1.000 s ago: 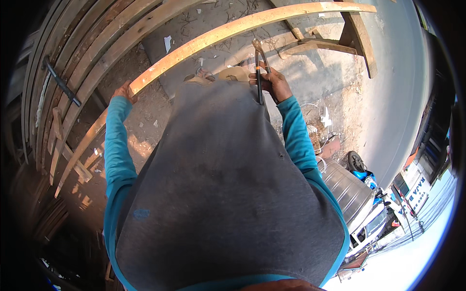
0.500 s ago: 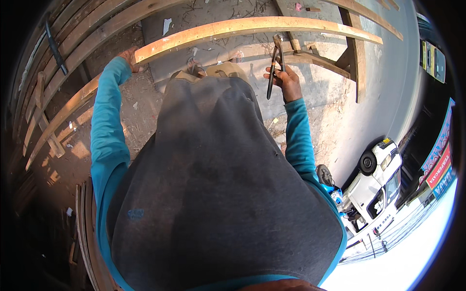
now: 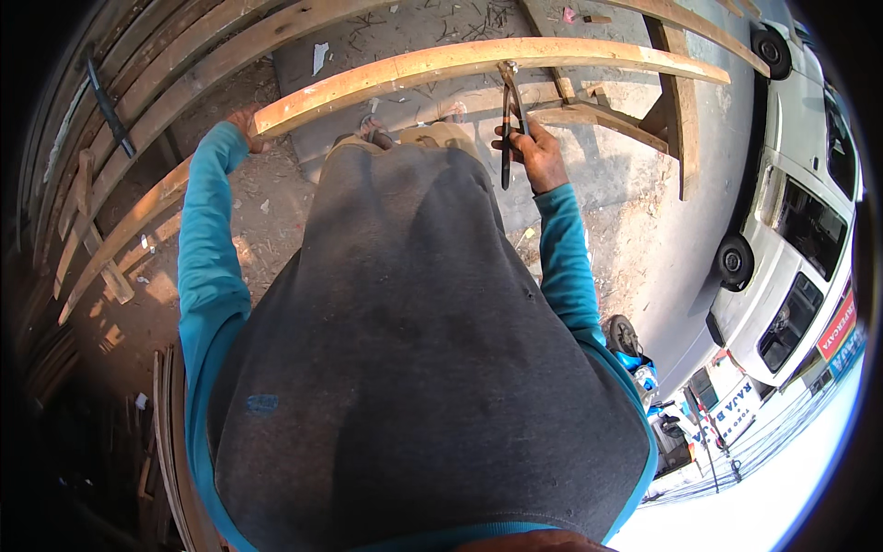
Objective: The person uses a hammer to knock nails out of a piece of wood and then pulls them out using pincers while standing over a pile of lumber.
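A long wooden batten (image 3: 395, 72) lies across in front of me, bending with the lens. At its left end, my left hand (image 3: 246, 127) is closed around the wood. My right hand (image 3: 536, 156) grips the dark handles of a pair of pincers (image 3: 507, 101), held upright with the head away from me. The pincers' head meets the near edge of the batten, right of its middle. Whether a nail sits in the jaws is too small to see.
Several wooden boards (image 3: 212, 75) run along the left, with a dark bar-shaped tool (image 3: 108, 110) resting on them. A wooden support (image 3: 682, 120) stands under the batten's right end. Wood scraps litter the ground. Beyond, a white van (image 3: 782, 239) is on the road.
My right hand has moved the pincers slightly left and up, bringing their head against the batten's edge. My left hand keeps its hold. A white van has come into view on the road.
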Tool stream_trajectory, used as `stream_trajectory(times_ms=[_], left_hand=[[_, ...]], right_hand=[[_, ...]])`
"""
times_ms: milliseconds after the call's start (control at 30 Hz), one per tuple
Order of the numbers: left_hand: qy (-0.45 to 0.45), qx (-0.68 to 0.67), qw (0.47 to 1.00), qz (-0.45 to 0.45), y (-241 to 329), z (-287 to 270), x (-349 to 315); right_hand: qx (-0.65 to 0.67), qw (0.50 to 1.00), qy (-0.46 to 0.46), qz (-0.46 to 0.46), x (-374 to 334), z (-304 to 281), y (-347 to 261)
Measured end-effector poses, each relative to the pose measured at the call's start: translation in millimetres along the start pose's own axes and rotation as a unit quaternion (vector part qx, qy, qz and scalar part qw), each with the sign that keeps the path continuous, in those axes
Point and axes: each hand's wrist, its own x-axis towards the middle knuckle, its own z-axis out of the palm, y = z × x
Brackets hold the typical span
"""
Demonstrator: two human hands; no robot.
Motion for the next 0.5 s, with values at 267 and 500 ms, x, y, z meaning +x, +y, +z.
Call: stream_trajectory(times_ms=[267,500], left_hand=[[-0.005,0.019,1.000,-0.017,12,-5,-18],[0.086,0.002,0.996,-0.008,12,16,-23]], right_hand=[[0.138,0.986,-0.003,0.098,-3,6,-18],[-0.109,0.985,-0.081,0.111,10,-34,-24]])
